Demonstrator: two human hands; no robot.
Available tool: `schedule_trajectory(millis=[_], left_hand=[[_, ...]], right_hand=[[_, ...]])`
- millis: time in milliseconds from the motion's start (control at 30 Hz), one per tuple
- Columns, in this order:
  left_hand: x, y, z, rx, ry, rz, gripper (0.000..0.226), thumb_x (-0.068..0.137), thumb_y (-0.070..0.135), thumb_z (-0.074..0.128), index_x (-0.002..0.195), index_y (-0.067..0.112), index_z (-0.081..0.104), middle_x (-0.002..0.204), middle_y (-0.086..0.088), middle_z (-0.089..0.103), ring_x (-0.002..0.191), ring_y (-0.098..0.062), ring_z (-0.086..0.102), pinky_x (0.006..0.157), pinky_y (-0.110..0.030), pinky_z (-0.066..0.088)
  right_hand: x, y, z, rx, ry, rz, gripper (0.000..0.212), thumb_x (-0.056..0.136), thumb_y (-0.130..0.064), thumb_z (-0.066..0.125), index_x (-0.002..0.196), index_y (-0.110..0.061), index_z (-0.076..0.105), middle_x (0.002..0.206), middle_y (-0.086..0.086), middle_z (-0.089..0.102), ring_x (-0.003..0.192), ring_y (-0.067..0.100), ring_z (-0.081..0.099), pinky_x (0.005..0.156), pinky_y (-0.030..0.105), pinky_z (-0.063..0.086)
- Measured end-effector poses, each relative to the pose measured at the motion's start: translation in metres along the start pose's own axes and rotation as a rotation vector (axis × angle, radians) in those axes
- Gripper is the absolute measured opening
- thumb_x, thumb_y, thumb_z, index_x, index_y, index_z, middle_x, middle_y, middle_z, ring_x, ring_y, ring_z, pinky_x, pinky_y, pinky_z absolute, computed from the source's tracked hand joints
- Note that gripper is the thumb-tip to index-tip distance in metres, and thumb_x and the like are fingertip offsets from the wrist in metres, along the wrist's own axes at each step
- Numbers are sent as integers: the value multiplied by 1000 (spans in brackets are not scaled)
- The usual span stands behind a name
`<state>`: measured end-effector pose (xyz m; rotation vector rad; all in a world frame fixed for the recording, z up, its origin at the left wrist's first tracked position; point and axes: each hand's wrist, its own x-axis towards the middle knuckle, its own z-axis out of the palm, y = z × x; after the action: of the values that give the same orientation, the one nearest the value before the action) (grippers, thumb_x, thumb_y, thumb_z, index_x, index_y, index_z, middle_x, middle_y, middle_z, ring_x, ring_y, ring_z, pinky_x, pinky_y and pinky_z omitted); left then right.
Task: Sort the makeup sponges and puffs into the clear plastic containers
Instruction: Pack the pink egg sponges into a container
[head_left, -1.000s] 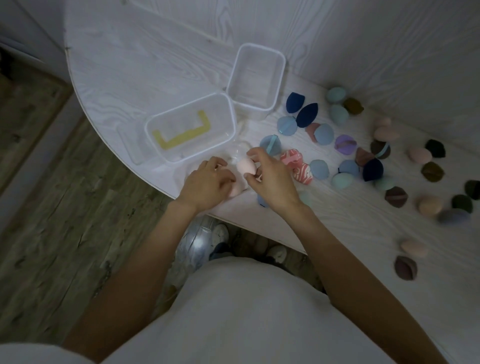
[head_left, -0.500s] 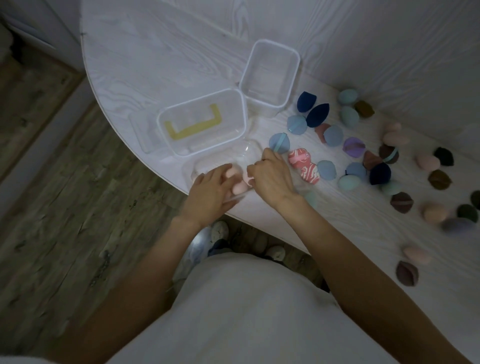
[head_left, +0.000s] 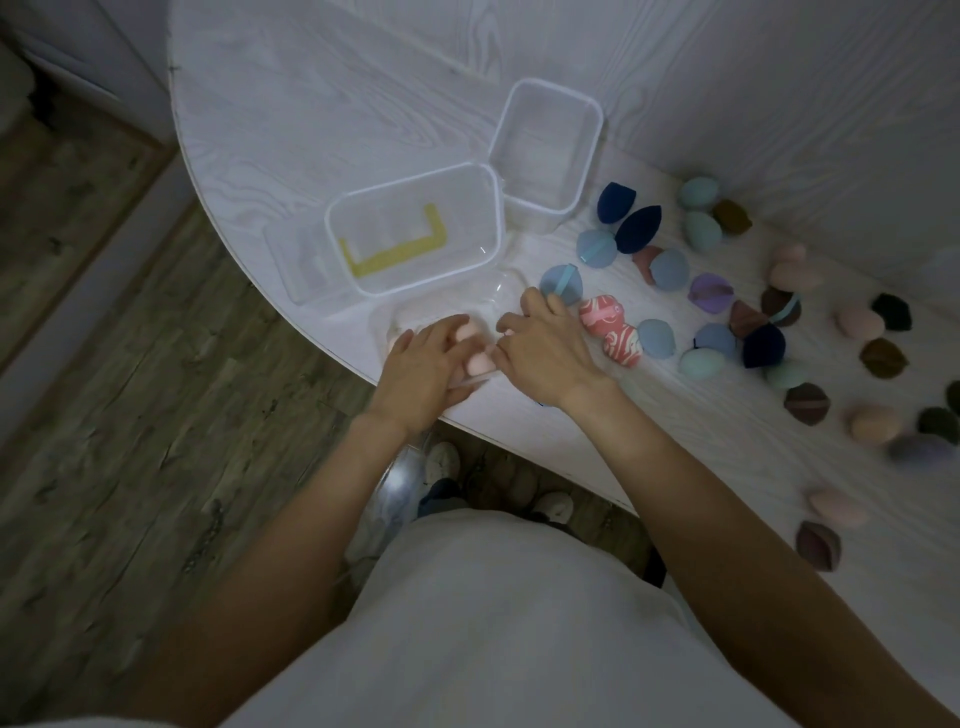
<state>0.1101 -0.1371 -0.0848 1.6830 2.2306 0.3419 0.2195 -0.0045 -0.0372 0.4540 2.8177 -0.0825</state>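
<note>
Down at the near edge of the table (head_left: 291, 104), both hands meet over a low clear container (head_left: 470, 312) that is hard to make out. The left hand (head_left: 423, 364) lies palm-down with fingers curled around pale pink sponges (head_left: 470, 345) sitting in that container. The right hand (head_left: 540, 348) is bent at the knuckles, its fingertips touching the same pink pieces; whether it actually pinches one I cannot tell. Just beyond the hands stands a rectangular clear tub (head_left: 415, 231) showing a yellow U-shaped strip, and behind it, touching at a corner, a taller clear tub (head_left: 545, 148). To the right, loose sponges and puffs are scattered across the tabletop: a red-and-white patterned pair (head_left: 610, 332) just beside the right hand, blue puffs (head_left: 597, 247), navy pieces (head_left: 636, 228), and beige and dark ones further out.
</note>
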Motion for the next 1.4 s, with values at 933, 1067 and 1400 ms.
schedule_trajectory(millis=[933, 1067, 1400], left_hand=[[79, 83, 13, -12, -110, 53, 50, 86, 29, 62, 134, 34, 48, 142, -18, 36, 124, -41, 36, 95, -54, 39], [84, 91, 12, -66, -107, 32, 46, 86, 49, 42, 130, 36, 51, 135, -18, 45, 119, -39, 45, 91, -52, 43], [87, 98, 3, -84, -139, -30, 58, 80, 60, 28, 129, 39, 52, 136, -15, 41, 117, -39, 42, 96, -48, 39]], right_hand=[[-85, 236, 56, 377, 280, 966, 37, 87, -11, 53, 122, -19, 55, 147, 13, 33, 135, 41, 23, 110, 48, 22], [-82, 268, 69, 504, 187, 885, 45, 88, -7, 52, 132, -17, 49, 156, 10, 15, 139, 36, 18, 114, 42, 19], [-91, 198, 5, 717, 733, 558, 38, 83, 6, 56, 115, -13, 64, 120, 7, 56, 96, 6, 51, 80, 4, 36]])
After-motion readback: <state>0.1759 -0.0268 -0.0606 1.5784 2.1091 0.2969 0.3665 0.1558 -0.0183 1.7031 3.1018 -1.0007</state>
